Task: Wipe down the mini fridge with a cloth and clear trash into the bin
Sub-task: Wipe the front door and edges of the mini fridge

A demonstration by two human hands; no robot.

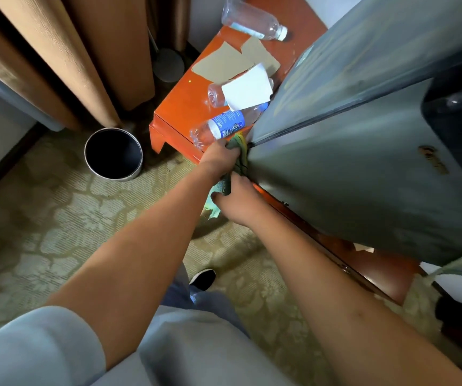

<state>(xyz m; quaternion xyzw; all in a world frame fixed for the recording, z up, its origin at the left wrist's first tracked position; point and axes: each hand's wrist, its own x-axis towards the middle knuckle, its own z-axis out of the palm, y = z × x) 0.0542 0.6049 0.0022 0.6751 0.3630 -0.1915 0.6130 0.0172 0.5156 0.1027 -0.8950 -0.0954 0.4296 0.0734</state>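
Note:
A grey-green mini fridge (363,168) stands on a low orange table (179,112). Both my hands hold a green cloth (236,151) against the fridge's front corner. My left hand (220,157) grips the upper part of the cloth. My right hand (238,201) grips the lower part, which hangs below it. On the table beside the fridge lie three empty plastic bottles: one with a blue label (224,126), one partly under a white paper (247,90), one at the back (254,19). Brown cardboard scraps (224,62) lie there too.
A round metal bin (114,154) with a dark inside stands on the patterned carpet left of the table. Tan curtains (65,59) hang behind it. A black object (458,101) sits on top of the fridge at right. My shoe (203,278) is on the carpet.

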